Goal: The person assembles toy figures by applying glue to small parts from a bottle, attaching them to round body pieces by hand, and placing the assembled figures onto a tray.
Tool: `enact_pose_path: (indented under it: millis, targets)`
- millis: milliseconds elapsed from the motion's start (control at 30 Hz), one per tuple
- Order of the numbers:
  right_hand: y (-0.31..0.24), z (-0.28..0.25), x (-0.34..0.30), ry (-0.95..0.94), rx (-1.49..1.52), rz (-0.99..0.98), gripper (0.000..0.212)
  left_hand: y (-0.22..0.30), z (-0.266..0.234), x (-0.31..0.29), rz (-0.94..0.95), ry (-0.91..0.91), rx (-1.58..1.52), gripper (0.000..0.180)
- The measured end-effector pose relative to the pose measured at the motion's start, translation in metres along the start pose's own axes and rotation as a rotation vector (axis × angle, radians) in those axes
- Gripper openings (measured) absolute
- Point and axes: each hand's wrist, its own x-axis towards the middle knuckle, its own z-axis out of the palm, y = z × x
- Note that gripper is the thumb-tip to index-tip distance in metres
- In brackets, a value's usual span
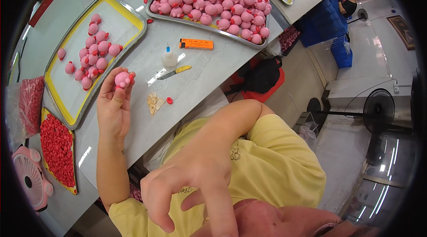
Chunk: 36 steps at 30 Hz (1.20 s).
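My left hand (113,110) is raised over the table edge and closed on a small round pink figure (122,79) with red parts, held between thumb and fingers. Large and close to the camera, my right hand (191,179) is lifted off the table. Its fingers are bent and apart, with nothing seen in them. Nearest the left hand is a yellow-lined metal tray (120,52) with several similar pink figures (92,48). On the table lie a small white squeeze bottle (168,57) with a needle tip, a yellow-handled knife (175,72) and a loose red piece (169,100).
A second tray (149,11) at the back is heaped with pink figures. An orange box (196,44) lies before it. At the left are a tray of red pieces (58,152) and a pink fan (32,177). Beyond the table stand blue crates (322,21) and a black fan (379,110).
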Motion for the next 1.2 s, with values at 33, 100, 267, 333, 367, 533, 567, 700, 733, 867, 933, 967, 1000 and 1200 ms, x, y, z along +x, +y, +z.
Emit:
enact_pose_path:
  millis: [33, 100, 267, 333, 367, 533, 567, 700, 733, 867, 933, 967, 1000, 1200]
  targets:
    - [0.001, -0.001, -0.001, -0.002, 0.006, 0.001, 0.038, 0.000, 0.000, 0.000, 0.003, 0.006, 0.000, 0.044]
    - [0.004, -0.003, -0.004, -0.030, -0.018, 0.047, 0.038, -0.001, 0.001, 0.002, 0.002, 0.076, 0.081, 0.041]
    - [-0.013, -0.004, 0.009, 0.108, 0.235, 0.561, 0.032, -0.002, -0.005, 0.006, 0.157, 0.213, 0.420, 0.036]
    - [-0.009, -0.007, 0.010, 0.190, 0.541, 1.111, 0.046, 0.004, -0.021, 0.007, 0.262, 0.291, 0.657, 0.034]
    - [0.008, -0.008, -0.003, 0.105, 0.218, 0.572, 0.031, 0.009, -0.029, 0.010, 0.377, 0.363, 0.900, 0.034]
    - [0.018, -0.013, -0.018, -0.007, -0.293, 0.051, 0.025, 0.036, -0.090, 0.013, 0.770, 0.755, 1.740, 0.037]
    - [0.010, -0.019, -0.019, 0.005, -0.438, 0.153, 0.023, 0.036, -0.087, 0.015, 0.777, 0.835, 1.880, 0.040]
    - [0.010, -0.045, -0.044, 0.403, -0.983, 0.239, 0.019, 0.035, -0.048, 0.011, 0.927, 0.423, 1.680, 0.038]
    - [0.014, -0.056, -0.058, 0.527, -1.022, 0.243, 0.018, 0.029, -0.043, 0.004, 0.871, 0.215, 1.536, 0.036]
    - [0.015, -0.081, -0.077, 0.854, -1.153, 0.346, 0.019, 0.012, -0.020, -0.022, 0.600, -0.444, 1.315, 0.028]
    - [0.014, -0.089, -0.074, 0.865, -1.319, 0.495, 0.018, 0.007, -0.016, -0.027, 0.608, -0.471, 1.352, 0.026]
    - [0.022, -0.091, -0.071, 0.848, -1.358, 0.469, 0.021, 0.008, -0.017, -0.032, 0.612, -0.507, 1.387, 0.024]
    - [0.025, -0.086, -0.064, 0.833, -1.340, 0.464, 0.021, 0.005, -0.020, -0.036, 0.609, -0.486, 1.403, 0.024]
    - [0.062, -0.047, -0.021, 0.456, -1.712, 0.746, 0.026, 0.038, -0.040, -0.073, 0.668, -0.614, 1.476, 0.017]
